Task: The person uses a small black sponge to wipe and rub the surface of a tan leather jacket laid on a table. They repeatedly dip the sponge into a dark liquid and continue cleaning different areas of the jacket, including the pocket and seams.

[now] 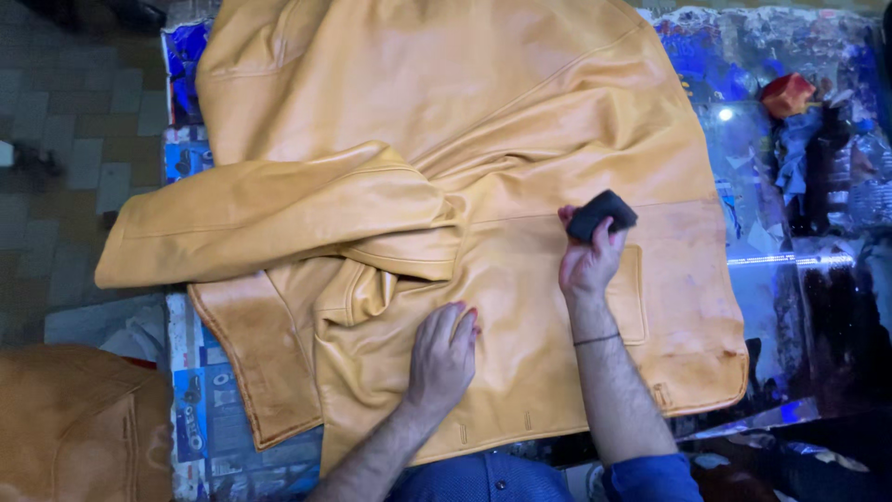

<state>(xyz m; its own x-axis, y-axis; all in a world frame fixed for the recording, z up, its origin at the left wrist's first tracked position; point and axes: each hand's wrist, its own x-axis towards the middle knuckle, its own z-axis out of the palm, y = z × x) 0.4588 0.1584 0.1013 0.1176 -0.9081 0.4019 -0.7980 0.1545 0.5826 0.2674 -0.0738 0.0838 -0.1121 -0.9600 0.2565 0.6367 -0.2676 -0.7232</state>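
The right hand point(587, 262) gripped a black sponge point(602, 214) on the tan jacket point(520, 121) while the left hand point(442, 355) lay flat and open near the table's point(743, 139) front edge.

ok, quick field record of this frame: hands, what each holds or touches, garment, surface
left hand: flat, palm down on the jacket front, holding nothing
right hand: grips a small black sponge, pressed to the jacket
jacket: tan-yellow leather, spread out, one sleeve folded across the front
pocket: patch pocket beside the right wrist
table: covered in glossy blue printed sheets
red object: far right edge, apart from the jacket
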